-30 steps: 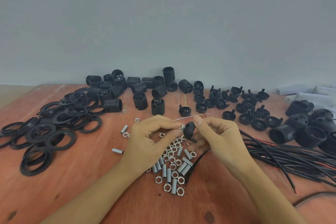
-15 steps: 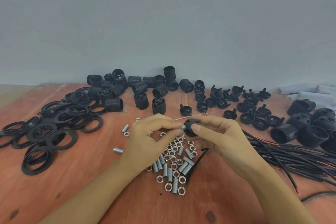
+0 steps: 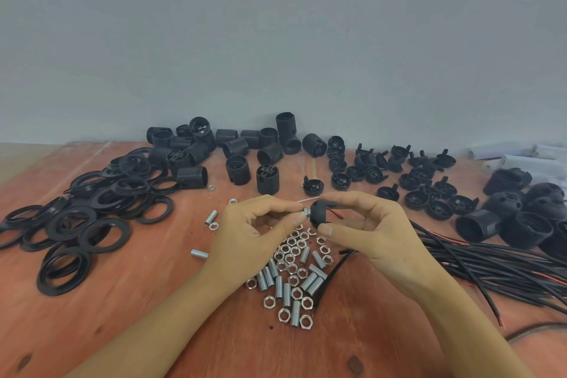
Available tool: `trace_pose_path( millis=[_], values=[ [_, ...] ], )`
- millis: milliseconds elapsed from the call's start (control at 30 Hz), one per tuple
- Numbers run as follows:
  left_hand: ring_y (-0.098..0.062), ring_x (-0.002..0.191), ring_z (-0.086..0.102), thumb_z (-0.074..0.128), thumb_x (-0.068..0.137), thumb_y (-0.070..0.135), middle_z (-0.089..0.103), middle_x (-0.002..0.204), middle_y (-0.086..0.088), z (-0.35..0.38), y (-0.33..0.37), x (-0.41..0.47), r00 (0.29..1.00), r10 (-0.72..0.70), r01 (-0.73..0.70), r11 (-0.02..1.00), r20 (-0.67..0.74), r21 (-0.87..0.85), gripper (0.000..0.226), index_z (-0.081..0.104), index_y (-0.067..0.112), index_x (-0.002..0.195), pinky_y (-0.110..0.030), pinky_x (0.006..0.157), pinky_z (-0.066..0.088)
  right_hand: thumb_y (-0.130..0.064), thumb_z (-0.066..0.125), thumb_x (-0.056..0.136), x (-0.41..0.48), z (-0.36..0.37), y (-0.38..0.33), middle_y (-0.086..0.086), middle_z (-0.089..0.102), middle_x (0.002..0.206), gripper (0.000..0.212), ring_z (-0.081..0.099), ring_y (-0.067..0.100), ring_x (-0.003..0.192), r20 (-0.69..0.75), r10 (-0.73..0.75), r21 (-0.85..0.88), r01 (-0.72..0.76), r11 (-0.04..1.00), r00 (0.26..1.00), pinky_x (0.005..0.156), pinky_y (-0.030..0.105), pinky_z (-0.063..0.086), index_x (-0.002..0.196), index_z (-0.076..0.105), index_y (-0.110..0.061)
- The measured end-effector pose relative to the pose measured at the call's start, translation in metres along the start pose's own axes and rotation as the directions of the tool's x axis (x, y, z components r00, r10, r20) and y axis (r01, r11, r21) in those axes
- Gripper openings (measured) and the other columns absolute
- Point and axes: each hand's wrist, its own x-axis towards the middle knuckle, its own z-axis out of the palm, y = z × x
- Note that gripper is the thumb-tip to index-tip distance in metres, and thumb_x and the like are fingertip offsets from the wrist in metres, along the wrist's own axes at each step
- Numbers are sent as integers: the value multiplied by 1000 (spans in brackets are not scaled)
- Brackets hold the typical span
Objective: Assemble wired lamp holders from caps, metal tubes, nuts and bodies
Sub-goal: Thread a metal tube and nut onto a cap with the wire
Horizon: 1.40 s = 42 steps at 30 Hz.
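Assembly workbench (image 3: 122, 301): sorted piles of lamp-holder parts (image 3: 288, 273).

1. Small black cap (image 3: 320, 214), up in the air, on its side; a shiny nut (image 3: 306, 211) sits at its left end;
2. Silver tubes and nuts (image 3: 294, 273) lie in a loose heap just below;
3. Black ribbed bodies (image 3: 267, 178) stand and lie farther back.

No text, label, brand, number or sign could be read on the black bodies (image 3: 267, 178) or anything else I had on the table (image 3: 153, 301).
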Motion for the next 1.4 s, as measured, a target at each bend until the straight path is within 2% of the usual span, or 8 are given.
trace_pose_path(
  millis=[200, 267, 367, 567, 1033, 1167, 1333, 1400],
  values=[
    [-6, 62, 66, 72, 78, 19, 74, 72, 2, -1, 0, 1, 994, -94, 101, 986, 57, -134, 13, 76, 16, 90, -17, 60, 52, -11, 79, 67, 1, -2, 2, 6, 76, 106, 48, 71, 22, 100, 26, -60, -46, 61, 997, 998, 78, 26, 57, 114, 69, -13],
    [-9, 58, 64, 72, 78, 20, 72, 68, 0, -1, -1, 1, 988, -114, 130, 978, 100, -162, 11, 76, 16, 87, -19, 57, 52, -9, 78, 68, 1, -1, 2, 5, 76, 106, 47, 71, 22, 100, 47, -74, -63, 77, 995, 996, 81, 25, 57, 114, 69, -12],
    [-11, 59, 64, 72, 77, 20, 72, 68, -2, 2, -2, 1, 989, -125, 138, 971, 77, -197, 11, 76, 16, 86, -19, 57, 52, -10, 81, 66, 2, 0, 3, 6, 76, 101, 44, 73, 21, 91, 29, -81, -50, 82, 995, 996, 74, 23, 57, 109, 71, -13],
    [-12, 72, 71, 73, 79, 18, 76, 81, 0, 3, -3, -1, 996, -87, 84, 986, -14, -144, 13, 76, 16, 92, -18, 68, 55, -18, 84, 60, 3, 3, 5, -1, 77, 95, 46, 73, 13, 86, -93, -132, -69, 126, 990, 987, 73, 17, 55, 103, 69, -16],
    [-10, 75, 70, 72, 80, 17, 76, 83, -1, 0, 0, 0, 1000, -22, 22, 1000, 14, -17, 18, 77, 7, 94, -20, 69, 53, -21, 85, 58, 0, 9, 4, 1, 77, 93, 43, 71, 14, 85, -74, -125, -107, 117, 987, 989, 74, 24, 58, 99, 72, -20],
    [-16, 79, 71, 73, 81, 13, 75, 85, -1, 0, 0, -1, 999, 44, -44, 999, 20, -4, 14, 76, 9, 94, -27, 72, 57, -21, 84, 58, -1, 10, 1, 3, 77, 90, 36, 73, 14, 76, -58, -136, -64, 132, 989, 989, 66, 20, 56, 93, 76, -21],
    [-16, 81, 71, 72, 83, 13, 74, 87, 1, -2, 1, 0, 988, 139, -140, 990, 63, 19, 13, 75, 12, 95, -30, 71, 57, -39, 82, 60, -1, 9, 1, 7, 77, 85, 33, 74, 19, 76, -83, -77, -63, 72, 995, 994, 66, 26, 59, 89, 80, -24],
    [-14, 81, 71, 72, 83, 11, 74, 87, 1, -3, 2, 1, 981, 178, -183, 982, 75, 55, 12, 75, 11, 95, -31, 72, 57, -42, 79, 63, -1, 11, 1, 6, 77, 81, 27, 73, 15, 70, -76, -58, -44, 55, 998, 995, 60, 23, 58, 84, 81, -25]
  ],
)
